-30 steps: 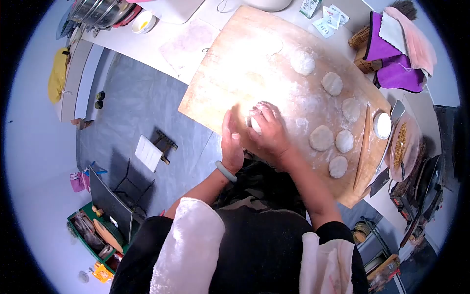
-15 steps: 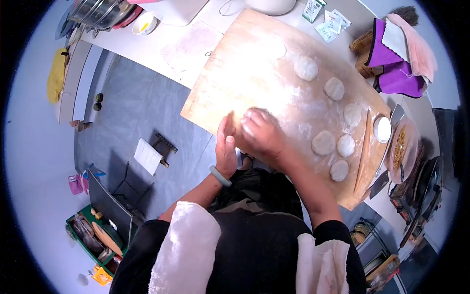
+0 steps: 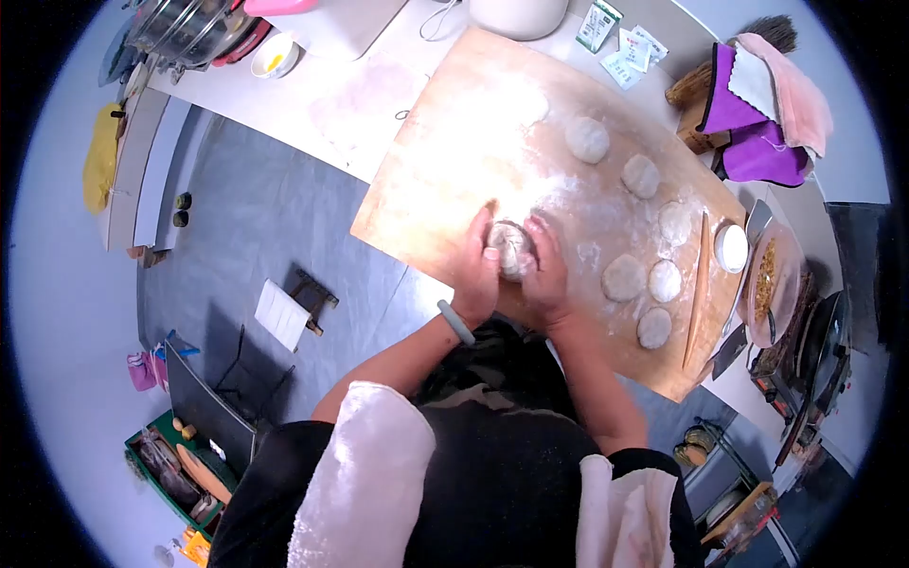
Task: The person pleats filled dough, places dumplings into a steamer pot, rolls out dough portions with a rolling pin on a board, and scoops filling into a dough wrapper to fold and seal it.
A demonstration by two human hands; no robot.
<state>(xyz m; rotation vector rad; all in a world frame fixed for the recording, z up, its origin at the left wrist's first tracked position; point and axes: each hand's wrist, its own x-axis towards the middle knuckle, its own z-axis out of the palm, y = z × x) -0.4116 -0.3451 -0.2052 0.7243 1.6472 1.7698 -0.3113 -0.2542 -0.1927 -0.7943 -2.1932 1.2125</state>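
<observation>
Dough ball [image 3: 510, 248] is sitting, roundish, between my left hand [image 3: 477, 277] and right hand [image 3: 546, 284], both cupping its sides, equally near.

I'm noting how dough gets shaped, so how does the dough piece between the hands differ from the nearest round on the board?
The dough piece is cupped by the left hand and right hand; the nearest round lies untouched on the board. The dough piece shows creases on top, while the nearest round looks smoother. Both are pale and roundish.
</observation>
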